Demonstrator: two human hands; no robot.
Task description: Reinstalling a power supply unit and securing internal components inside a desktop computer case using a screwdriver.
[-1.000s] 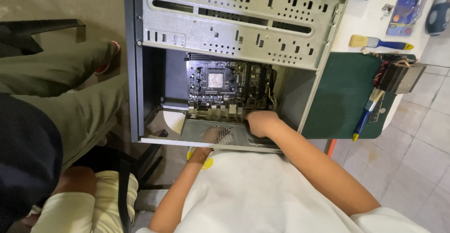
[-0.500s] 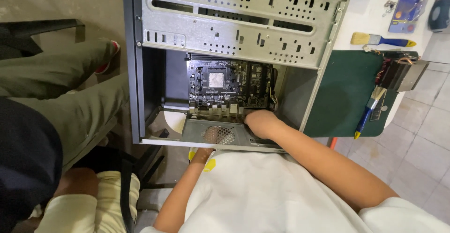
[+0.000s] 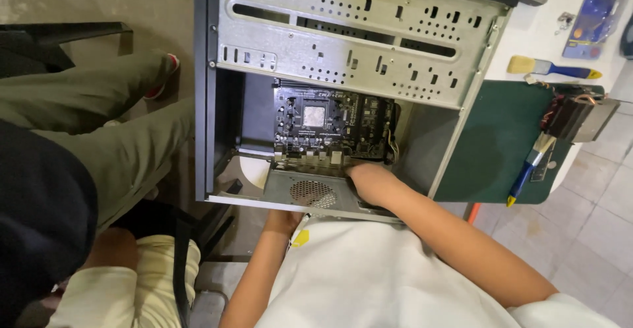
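An open grey computer case (image 3: pixel 356 58) lies on its side in front of me, with a black motherboard (image 3: pixel 330 120) fixed inside. My right hand (image 3: pixel 372 181) reaches into the case and rests at the near edge of the motherboard, beside a perforated metal box (image 3: pixel 310 193). Its fingers curl downward out of sight. My left hand (image 3: pixel 283 221) sits under the near rim of the case, mostly hidden. A small yellow piece (image 3: pixel 300 238) shows right by it; whether the hand grips it cannot be told.
A green mat (image 3: pixel 501 143) lies right of the case with a blue-handled brush (image 3: pixel 527 170) and a finned cooler (image 3: pixel 580 114). Another brush (image 3: pixel 550 69) rests on the white table. A person in green trousers (image 3: pixel 99 137) sits close on the left.
My right hand has shifted slightly nearer along the board's edge. The view has drifted a little; the left hand stays under the rim.
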